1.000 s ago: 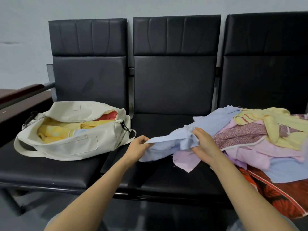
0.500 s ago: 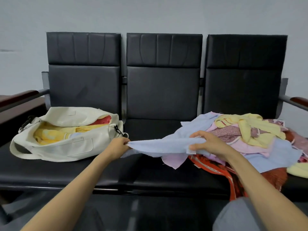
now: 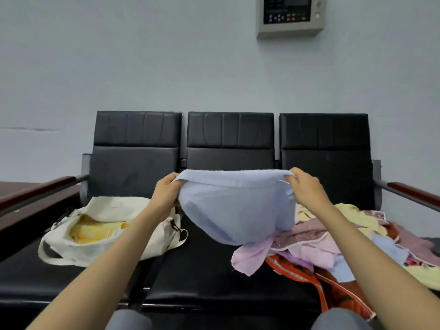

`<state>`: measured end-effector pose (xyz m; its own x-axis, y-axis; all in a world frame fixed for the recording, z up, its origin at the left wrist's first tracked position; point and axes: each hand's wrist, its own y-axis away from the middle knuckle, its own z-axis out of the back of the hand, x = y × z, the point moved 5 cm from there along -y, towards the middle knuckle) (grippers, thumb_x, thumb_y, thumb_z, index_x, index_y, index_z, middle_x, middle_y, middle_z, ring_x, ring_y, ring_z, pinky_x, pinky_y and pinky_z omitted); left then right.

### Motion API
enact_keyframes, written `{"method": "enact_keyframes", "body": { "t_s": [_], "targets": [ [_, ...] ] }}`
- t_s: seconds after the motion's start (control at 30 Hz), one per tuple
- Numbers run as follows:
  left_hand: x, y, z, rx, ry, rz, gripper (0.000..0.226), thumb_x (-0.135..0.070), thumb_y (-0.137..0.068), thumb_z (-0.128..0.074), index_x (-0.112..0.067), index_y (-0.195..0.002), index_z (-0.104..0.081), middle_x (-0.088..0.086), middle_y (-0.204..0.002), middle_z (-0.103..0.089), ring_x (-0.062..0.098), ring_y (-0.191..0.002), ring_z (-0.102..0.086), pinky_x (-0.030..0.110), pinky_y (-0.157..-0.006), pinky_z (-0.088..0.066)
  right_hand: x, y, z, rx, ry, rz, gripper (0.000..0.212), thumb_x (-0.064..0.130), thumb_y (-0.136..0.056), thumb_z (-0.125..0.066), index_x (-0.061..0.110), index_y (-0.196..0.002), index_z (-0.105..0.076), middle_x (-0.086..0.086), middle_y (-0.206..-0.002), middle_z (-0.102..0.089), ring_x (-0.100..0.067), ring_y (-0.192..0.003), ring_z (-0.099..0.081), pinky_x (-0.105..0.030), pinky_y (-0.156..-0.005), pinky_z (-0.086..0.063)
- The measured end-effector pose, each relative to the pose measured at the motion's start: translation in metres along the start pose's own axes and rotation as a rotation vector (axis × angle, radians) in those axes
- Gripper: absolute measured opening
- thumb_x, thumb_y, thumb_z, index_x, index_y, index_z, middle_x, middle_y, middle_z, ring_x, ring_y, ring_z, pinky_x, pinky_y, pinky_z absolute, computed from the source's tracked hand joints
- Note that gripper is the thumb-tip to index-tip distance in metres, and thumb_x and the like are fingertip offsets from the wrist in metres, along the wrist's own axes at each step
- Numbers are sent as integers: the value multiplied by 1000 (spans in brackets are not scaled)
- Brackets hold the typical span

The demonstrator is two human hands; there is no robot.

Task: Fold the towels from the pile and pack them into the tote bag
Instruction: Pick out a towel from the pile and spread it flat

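The light blue towel (image 3: 234,210) is held up in the air over the middle seat of the black bench (image 3: 202,282). It's stretched out along its top edge and sags in a rounded belly below. The left hand (image 3: 166,194) grips the top-left corner with fingers curled over the hem, and the right hand (image 3: 307,189) does the same on the top-right corner. The towel's low end hangs right by the pile (image 3: 333,241) of towels, though I can't tell if it's touching. That pile, a mix of pink, yellow, purple and red-orange, sits on the bench's right seat, with a pink piece (image 3: 248,258) spilling onto the middle seat. The cream tote bag (image 3: 107,210) lies on the bench's left seat, mouth open, with yellow towels (image 3: 90,231) inside. On the wall above the bench's right side there's a grey control panel (image 3: 290,16).
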<state>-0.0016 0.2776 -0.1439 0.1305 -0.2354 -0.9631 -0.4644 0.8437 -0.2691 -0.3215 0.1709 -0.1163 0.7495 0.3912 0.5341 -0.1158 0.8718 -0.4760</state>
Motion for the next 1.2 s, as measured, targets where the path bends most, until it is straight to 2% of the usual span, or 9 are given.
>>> {"method": "enact_keyframes", "body": {
  "t_s": [0.1, 0.27, 0.4, 0.5, 0.57, 0.67, 0.77, 0.97, 1.2],
  "targets": [
    [-33, -7, 9, -32, 62, -61, 23, -24, -92, -58, -2, -99, -63, 11, -80, -55, 24, -67, -46, 26, -50, -38, 22, -5, 18, 35, -386, -56, 21, 31, -103, -38, 20, -103, -56, -7, -92, -61, -19, -62, -60, -25, -52, -47],
    [-55, -30, 15, 145, 152, -120, 23, 7, -89, -53, 2, -107, -66, 9, -98, -72, 17, -90, -67, 18, -71, -56, 32, -23, 25, 120, -832, -63, 27, 25, -102, -45, 15, -124, -55, -6, -112, -62, -25, -94, -67, -26, -62, -59],
    [-8, -62, 13, 86, -184, 0, 19, 10, -92, -51, 7, -104, -66, 11, -92, -68, 19, -87, -64, 17, -66, -55, 12, -47, -8, 252, -856, -167, 22, 21, -99, -51, 10, -116, -60, -10, -108, -66, -24, -93, -68, -28, -66, -59],
    [38, -97, 13, 27, -600, 98, 17, -3, -92, -55, -3, -100, -70, 12, -94, -67, 27, -88, -64, 33, -73, -55, -17, -64, -59, 423, -866, -325, 16, 10, -98, -52, 3, -107, -63, -16, -107, -67, -24, -88, -69, -30, -66, -60],
    [57, -116, 13, -29, -716, 176, 19, -7, -92, -49, -7, -91, -68, 12, -82, -63, 29, -72, -60, 32, -59, -48, -32, -75, -92, 480, -881, -419, 16, 3, -96, -52, 0, -108, -62, -18, -112, -65, -24, -92, -66, -31, -72, -61],
    [53, -143, -6, -54, -237, 289, 23, 2, -94, -37, -2, -88, -59, 14, -70, -60, 27, -61, -57, 29, -54, -50, -35, -106, -106, 329, -809, -340, 15, 2, -97, -47, 3, -101, -61, -19, -110, -63, -18, -87, -60, -24, -71, -54],
    [-2, -175, -19, -35, 20, -21, 23, -3, -94, -42, -10, -104, -62, 13, -105, -66, 26, -101, -63, 37, -87, -52, -14, -140, -77, 16, -791, -133, 27, 17, -100, -45, 13, -123, -57, -11, -123, -58, -16, -98, -57, -27, -77, -48],
    [-25, -156, -16, 43, 192, -181, 32, -3, -93, -44, -6, -116, -66, 8, -117, -68, 19, -114, -62, 33, -102, -46, 10, -134, -37, -91, -905, 110, 40, 23, -103, -42, 22, -143, -42, 5, -139, -47, -9, -124, -46, -26, -102, -41],
    [13, -84, 6, -83, -27, -189, 29, -12, -100, -39, -23, -100, -66, -4, -101, -69, 7, -94, -66, 19, -81, -49, -10, -81, -40, -45, -725, 77, 19, 20, -101, -44, 22, -106, -63, 3, -102, -63, -15, -100, -59, -24, -81, -49]
  ]
}}
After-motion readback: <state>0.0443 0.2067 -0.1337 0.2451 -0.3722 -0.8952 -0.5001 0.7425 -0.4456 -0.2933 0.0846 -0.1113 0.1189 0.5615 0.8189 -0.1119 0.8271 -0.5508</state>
